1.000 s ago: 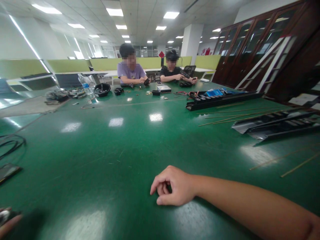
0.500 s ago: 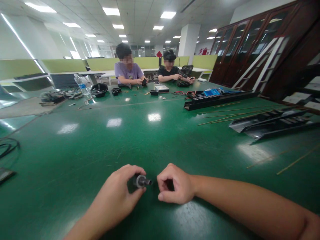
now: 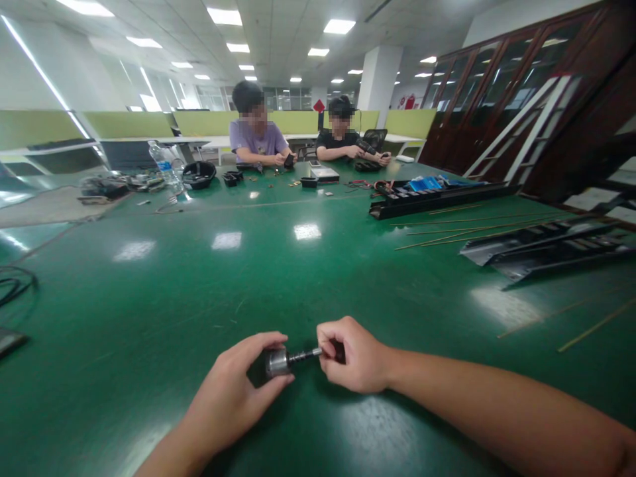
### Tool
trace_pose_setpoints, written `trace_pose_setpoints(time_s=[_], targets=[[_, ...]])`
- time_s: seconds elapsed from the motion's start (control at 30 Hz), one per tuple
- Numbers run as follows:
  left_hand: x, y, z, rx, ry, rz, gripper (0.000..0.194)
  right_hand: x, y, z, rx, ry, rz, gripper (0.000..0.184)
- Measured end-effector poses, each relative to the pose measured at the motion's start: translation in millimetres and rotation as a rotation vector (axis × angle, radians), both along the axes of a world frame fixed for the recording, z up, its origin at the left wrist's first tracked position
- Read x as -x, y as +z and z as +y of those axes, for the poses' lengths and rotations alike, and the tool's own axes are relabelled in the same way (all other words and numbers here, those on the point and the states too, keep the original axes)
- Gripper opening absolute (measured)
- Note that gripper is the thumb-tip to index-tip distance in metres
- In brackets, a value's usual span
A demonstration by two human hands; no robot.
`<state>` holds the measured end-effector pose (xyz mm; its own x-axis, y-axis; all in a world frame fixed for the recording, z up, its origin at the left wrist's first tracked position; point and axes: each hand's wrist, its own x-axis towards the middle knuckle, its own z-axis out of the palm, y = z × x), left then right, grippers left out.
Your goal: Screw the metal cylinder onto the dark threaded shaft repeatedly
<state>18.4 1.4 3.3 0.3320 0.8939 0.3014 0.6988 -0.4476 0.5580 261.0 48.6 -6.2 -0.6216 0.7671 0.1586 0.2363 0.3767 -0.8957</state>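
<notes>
My left hand [image 3: 233, 391] grips a small metal cylinder [image 3: 276, 361] low over the green table [image 3: 209, 278], fingers curled round it. A thin dark shaft [image 3: 305, 356] sticks out of the cylinder toward the right. My right hand [image 3: 355, 354] is closed in a pinch on the far end of that shaft. Both hands meet near the table's front edge, and both forearms come in from the bottom of the view.
Long black trays [image 3: 437, 195] and dark panels [image 3: 546, 248] lie at the right with thin rods [image 3: 467, 235]. Two people sit at the far side among small parts, a black bowl [image 3: 199, 175] and a water bottle [image 3: 159, 164]. Cables [image 3: 14, 288] lie at the left edge.
My left hand came in from the bottom left with the metal cylinder and met my right hand. My right hand now pinches the shaft that sticks out of it.
</notes>
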Motion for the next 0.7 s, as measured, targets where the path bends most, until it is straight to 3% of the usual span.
trace_pose_setpoints(time_s=[0.23,0.33,0.7], targets=[[-3.0,6.4,1.9,0.049,-0.051,0.017,0.023,0.7,0.6,-1.7,0.097,0.025,-0.016,0.022],[-2.3,4.8,0.0,0.071,-0.084,0.008,0.022,1.3,-1.0,-2.8,0.068,0.045,-0.039,0.033],[-3.5,0.0,-0.7,0.061,-0.140,-0.021,0.026,1.8,-0.1,-4.5,-0.028,0.069,-0.112,0.032]])
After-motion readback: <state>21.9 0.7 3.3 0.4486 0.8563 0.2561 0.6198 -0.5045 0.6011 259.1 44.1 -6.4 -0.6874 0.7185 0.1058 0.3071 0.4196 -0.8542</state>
